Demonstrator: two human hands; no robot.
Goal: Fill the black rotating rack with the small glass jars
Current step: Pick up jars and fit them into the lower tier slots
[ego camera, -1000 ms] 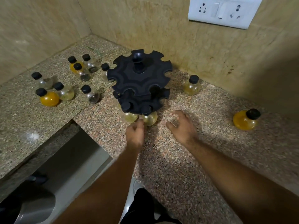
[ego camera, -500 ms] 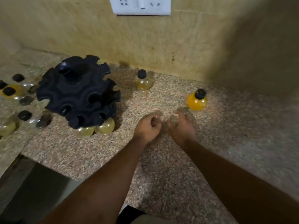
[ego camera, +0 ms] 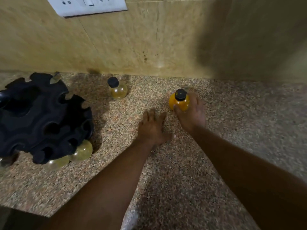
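Note:
The black rotating rack (ego camera: 41, 117) stands at the left of the granite counter, with two pale yellow jars (ego camera: 82, 151) hanging in its lower front slots. An orange jar (ego camera: 178, 101) with a black cap stands on the counter at centre right. My right hand (ego camera: 191, 113) wraps around its near and right side, thumb and fingers touching the glass. My left hand (ego camera: 152, 127) hovers just left of it, fingers apart and holding nothing. A pale yellow jar (ego camera: 118, 90) with a black cap stands alone near the back wall.
The granite counter (ego camera: 216, 163) runs from the tiled back wall (ego camera: 149, 39) to a front edge at lower left. A white switch and socket plate (ego camera: 86, 5) is on the wall at top left.
The view has swung to the right, pushing the rack to the left edge. My right hand reached forward from bare counter and closed around the orange jar. My left hand followed beside it.

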